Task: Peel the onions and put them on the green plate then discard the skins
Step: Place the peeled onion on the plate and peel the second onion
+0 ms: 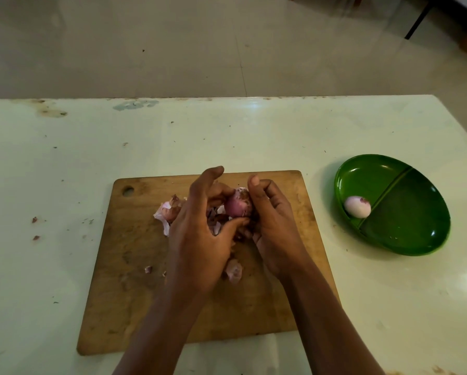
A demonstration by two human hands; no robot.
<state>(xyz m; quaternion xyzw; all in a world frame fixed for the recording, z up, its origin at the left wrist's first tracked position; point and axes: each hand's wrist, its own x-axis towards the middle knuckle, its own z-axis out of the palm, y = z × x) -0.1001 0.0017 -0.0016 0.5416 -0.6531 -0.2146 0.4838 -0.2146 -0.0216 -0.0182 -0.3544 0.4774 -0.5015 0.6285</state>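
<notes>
Looks like my home kitchen: worn cutting board (205,266) on a stained white desk (64,171), tiled floor (172,50) behind.

L hand (199,234) + R hand (274,226) round onion (236,205)

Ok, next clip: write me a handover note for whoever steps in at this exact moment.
Left hand: grips the partly peeled onion above the cutting board.
Right hand: fingers curled round the same onion's right side.
Done: one peeled onion lies in the left compartment of the green plate, against the divider.
Left: finish peeling the held onion, plate it, then discard the loose skins lying on the board.
</notes>
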